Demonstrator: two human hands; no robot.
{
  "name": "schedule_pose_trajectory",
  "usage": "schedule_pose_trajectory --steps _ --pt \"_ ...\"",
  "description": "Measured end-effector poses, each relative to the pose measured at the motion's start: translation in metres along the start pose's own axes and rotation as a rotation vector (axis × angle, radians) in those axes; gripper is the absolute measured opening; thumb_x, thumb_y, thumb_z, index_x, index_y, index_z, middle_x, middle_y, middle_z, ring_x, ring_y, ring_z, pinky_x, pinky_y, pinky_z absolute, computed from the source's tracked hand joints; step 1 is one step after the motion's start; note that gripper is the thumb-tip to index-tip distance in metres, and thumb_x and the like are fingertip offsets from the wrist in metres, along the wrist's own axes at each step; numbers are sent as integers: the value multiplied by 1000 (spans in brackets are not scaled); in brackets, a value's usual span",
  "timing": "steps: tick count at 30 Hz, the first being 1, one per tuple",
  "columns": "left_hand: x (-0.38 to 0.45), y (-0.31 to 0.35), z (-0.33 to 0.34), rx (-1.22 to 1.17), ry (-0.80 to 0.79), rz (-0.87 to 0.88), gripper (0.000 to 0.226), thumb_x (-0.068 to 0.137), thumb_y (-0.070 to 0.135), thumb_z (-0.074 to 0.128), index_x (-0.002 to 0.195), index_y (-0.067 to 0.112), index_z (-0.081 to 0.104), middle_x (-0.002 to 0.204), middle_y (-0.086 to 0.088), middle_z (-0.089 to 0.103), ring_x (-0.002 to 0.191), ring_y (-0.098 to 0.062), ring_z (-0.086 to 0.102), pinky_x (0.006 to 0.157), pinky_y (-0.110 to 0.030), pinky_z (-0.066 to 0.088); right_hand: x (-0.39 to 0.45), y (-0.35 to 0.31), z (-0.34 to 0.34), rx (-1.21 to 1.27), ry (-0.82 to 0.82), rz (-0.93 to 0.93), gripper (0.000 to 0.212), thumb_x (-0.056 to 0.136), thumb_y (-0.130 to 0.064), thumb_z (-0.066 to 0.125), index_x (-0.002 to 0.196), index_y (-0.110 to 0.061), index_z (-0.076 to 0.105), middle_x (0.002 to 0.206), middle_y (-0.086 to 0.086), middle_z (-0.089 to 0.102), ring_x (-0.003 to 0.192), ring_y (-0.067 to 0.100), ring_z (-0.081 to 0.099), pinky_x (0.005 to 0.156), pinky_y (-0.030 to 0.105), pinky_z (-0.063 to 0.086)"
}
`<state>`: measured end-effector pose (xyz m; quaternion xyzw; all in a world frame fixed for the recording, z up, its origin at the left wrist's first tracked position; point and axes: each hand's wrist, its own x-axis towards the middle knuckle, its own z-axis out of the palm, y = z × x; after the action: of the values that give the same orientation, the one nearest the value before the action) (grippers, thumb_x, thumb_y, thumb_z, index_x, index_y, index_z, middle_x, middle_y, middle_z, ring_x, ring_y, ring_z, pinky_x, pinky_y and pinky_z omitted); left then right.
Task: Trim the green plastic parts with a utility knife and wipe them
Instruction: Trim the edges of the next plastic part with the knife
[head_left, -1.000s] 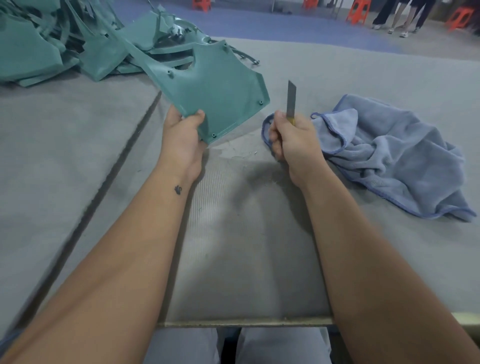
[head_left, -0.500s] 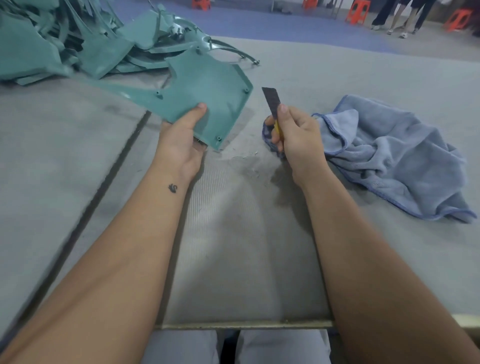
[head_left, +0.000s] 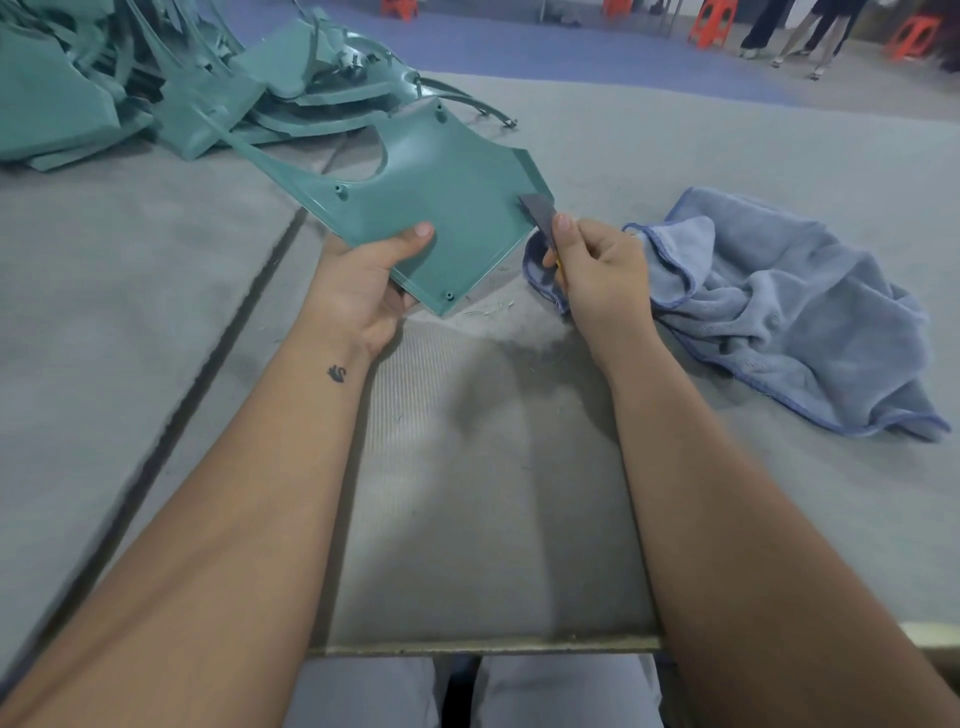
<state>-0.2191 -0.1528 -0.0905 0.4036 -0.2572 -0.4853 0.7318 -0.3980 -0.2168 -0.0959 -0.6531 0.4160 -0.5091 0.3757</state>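
My left hand (head_left: 363, 283) grips the near edge of a flat green plastic part (head_left: 441, 197), thumb on top, holding it tilted above the grey table. My right hand (head_left: 597, 270) holds a utility knife (head_left: 540, 215); its dark blade lies against the part's right edge, and the yellow handle is mostly hidden in my fist. A blue cloth (head_left: 779, 306) lies crumpled on the table just right of my right hand.
A heap of green plastic parts (head_left: 130, 88) fills the far left of the grey felt table (head_left: 467, 493). Thin shavings lie under the held part. Orange stools (head_left: 711, 26) and standing people's legs are far behind. The table's near edge is at my lap.
My left hand swung the green part rightward and flatter toward me. My right hand tipped the blade from upright and brought it onto the part's right edge.
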Motion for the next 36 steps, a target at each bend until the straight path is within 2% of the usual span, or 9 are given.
schedule_pose_trajectory --steps 5,9,12,15,20,25,29,33,36 --pt "0 0 -1 -40 -8 -20 47 84 -7 63 129 6 56 117 -10 68 99 -23 69 72 -41 59 -1 0 0 -39 -43 -6 42 101 -24 49 59 -16 49 44 -8 40 48 13 37 53 27 31" --pt "1 0 -3 -80 0 -28 48 84 -7 62 130 6 55 119 -11 67 100 -23 69 70 -39 60 -3 1 3 -66 -95 14 40 100 -23 50 61 -14 49 40 -14 41 43 1 35 50 16 31" --pt "1 -1 -2 -96 17 -41 44 85 -6 62 127 7 57 112 -9 69 93 -20 71 66 -36 59 -6 1 1 -147 -174 -36 37 99 -27 51 67 -8 53 44 -14 42 47 3 36 54 22 31" --pt "2 -1 -3 -120 16 -30 36 86 -7 60 118 9 60 103 -7 72 89 -21 72 64 -36 59 -9 -1 3 -362 -279 -81 39 98 -32 53 62 -17 53 50 -9 41 51 8 38 56 30 31" --pt "3 -1 -5 -130 -9 -37 35 87 -6 60 119 9 60 108 -8 70 92 -22 71 66 -37 59 -6 -7 1 57 -79 -51 39 102 -21 45 64 -16 47 47 -7 41 45 8 35 49 25 31" --pt "3 -2 -6 -110 -22 -18 40 85 -7 61 122 9 59 113 -9 70 101 -26 69 74 -44 60 -4 -4 2 -38 -81 -52 33 103 -19 42 70 -17 46 60 5 39 56 14 34 57 30 32" --pt "3 -1 -5 -155 -1 -25 34 87 -7 60 117 8 60 99 -7 73 92 -24 71 68 -40 60 -7 -2 2 -180 -252 -77 33 101 -22 46 68 -18 50 62 -2 44 59 11 39 59 26 33" --pt "4 0 -4 -194 17 -31 37 88 -6 58 123 6 57 100 -8 73 88 -23 72 66 -38 60 -9 -1 4 -431 -424 -138 32 99 -29 48 71 -14 54 60 -9 43 56 6 37 57 26 30" --pt "4 0 -5 -203 22 -38 35 88 -5 59 120 7 59 101 -7 72 89 -23 72 69 -40 60 -8 -3 4 -208 -318 -90 33 100 -23 48 68 -16 52 57 -3 40 56 11 37 59 29 32"
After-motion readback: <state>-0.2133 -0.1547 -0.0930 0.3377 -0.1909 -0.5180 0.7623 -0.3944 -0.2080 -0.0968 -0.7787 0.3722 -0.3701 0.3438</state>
